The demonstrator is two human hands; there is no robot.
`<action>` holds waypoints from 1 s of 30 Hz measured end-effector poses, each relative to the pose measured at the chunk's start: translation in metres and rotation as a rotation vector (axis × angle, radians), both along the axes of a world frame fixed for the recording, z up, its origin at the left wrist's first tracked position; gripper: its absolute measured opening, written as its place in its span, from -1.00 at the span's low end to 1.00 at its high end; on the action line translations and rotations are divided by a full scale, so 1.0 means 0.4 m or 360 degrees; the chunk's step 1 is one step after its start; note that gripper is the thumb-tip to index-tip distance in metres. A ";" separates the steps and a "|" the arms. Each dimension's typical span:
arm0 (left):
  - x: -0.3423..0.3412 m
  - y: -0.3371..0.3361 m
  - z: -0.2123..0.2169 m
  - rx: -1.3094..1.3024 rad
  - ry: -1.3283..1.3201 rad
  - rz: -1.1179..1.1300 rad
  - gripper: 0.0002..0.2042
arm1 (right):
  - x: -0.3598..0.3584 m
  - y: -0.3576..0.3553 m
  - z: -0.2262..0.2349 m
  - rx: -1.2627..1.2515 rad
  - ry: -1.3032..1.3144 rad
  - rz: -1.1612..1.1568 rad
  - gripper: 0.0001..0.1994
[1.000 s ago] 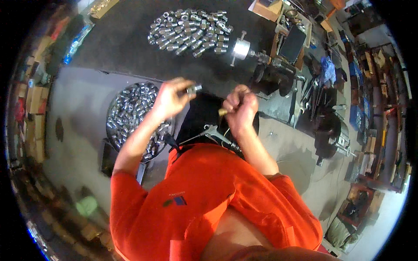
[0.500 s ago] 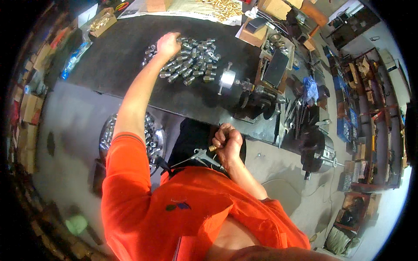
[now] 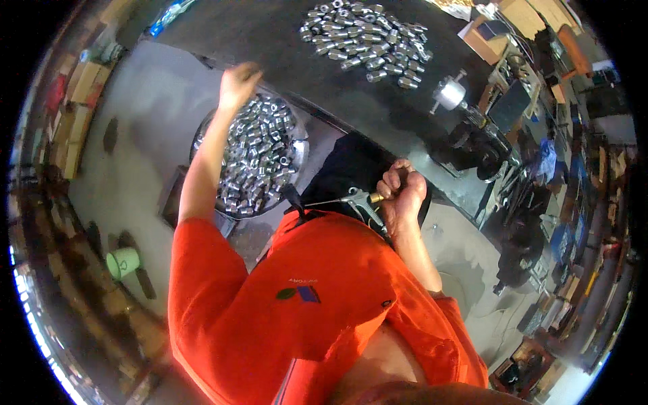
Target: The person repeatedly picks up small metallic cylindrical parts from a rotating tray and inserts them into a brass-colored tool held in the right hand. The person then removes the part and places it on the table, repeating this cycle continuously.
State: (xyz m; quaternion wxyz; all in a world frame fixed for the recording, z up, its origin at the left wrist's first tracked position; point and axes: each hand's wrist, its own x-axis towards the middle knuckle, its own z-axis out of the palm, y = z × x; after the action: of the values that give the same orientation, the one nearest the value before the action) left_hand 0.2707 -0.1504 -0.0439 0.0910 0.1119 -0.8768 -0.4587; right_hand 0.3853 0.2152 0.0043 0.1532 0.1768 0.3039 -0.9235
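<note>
The left hand has swung from the piled fittings on the surface to near the round tub, so work seems to shift there; its grip is unclear. The right hand curls around a brass-coloured piece.

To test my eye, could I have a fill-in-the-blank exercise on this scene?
The small brass-coloured metal piece sits in the person's ____ hand.
The round silver metal pan stands on the person's ____ side.
On the dark tabletop, silver metal fittings lie to the ____ of the short silver cylinder.

Missing words: right; left; left.
</note>
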 end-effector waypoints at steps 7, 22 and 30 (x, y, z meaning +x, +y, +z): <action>0.238 -0.089 -0.334 -0.0621 -0.0613 0.0141 -0.65 | -0.012 -0.030 0.011 0.0051 0.0015 0.0127 -0.84; 0.158 -0.063 -0.309 -0.1312 -0.0907 -0.0657 -0.67 | 0.009 -0.022 0.008 0.0168 -0.0011 0.0090 -0.85; 0.136 -0.038 -0.316 -0.1404 -0.0919 -0.0501 -0.74 | 0.005 -0.045 0.007 0.0138 -0.0016 0.0175 -0.84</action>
State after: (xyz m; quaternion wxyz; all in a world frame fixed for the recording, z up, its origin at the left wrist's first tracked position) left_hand 0.3249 -0.1656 -0.1704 -0.1846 0.0519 -0.9814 -0.0063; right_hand 0.3875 0.1972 0.0073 0.1974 0.1709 0.3520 -0.8988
